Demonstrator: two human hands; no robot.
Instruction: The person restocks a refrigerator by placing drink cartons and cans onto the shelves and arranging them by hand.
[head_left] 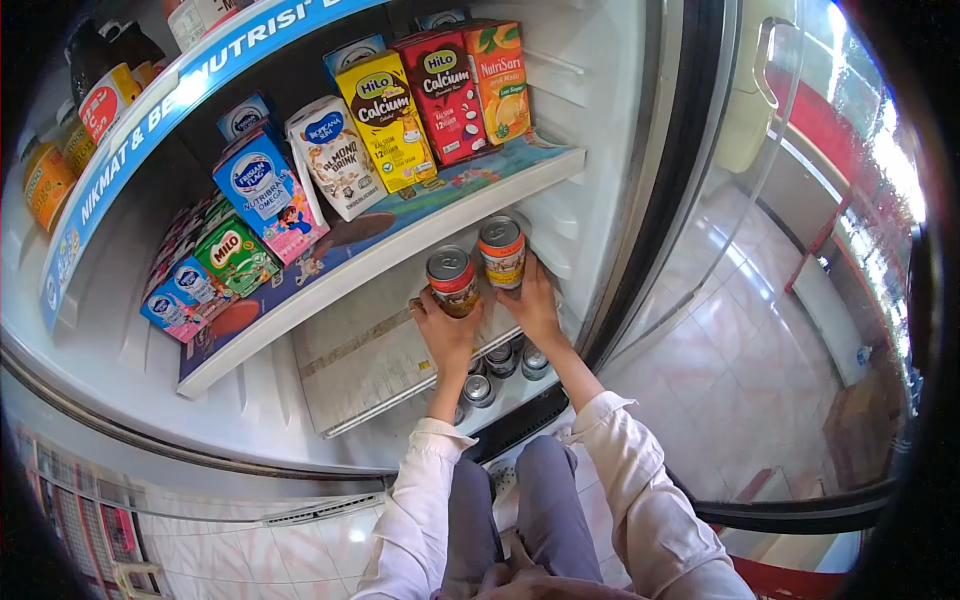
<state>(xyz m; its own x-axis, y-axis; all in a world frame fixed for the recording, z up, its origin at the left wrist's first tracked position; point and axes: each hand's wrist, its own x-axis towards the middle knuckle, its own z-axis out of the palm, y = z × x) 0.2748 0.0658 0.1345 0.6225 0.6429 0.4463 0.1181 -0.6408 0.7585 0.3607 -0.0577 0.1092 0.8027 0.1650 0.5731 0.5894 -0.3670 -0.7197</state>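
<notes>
Inside an open store fridge, my left hand (445,330) grips an orange-and-red drink can (452,280) held upright. My right hand (532,300) grips a second can (502,251) of the same kind, just to the right and slightly higher. Both cans are held below the front edge of the carton shelf (420,245) and above a flat cardboard sheet (370,355) on the lower shelf. Several more cans (500,365) stand beneath my wrists, tops showing.
The shelf above carries drink cartons: yellow HiLo Calcium (388,120), red HiLo (448,95), orange NutriSari (500,80), almond drink (335,155), Milo (235,255). The glass fridge door (800,200) stands open to the right over a tiled floor (740,370). My knees are below.
</notes>
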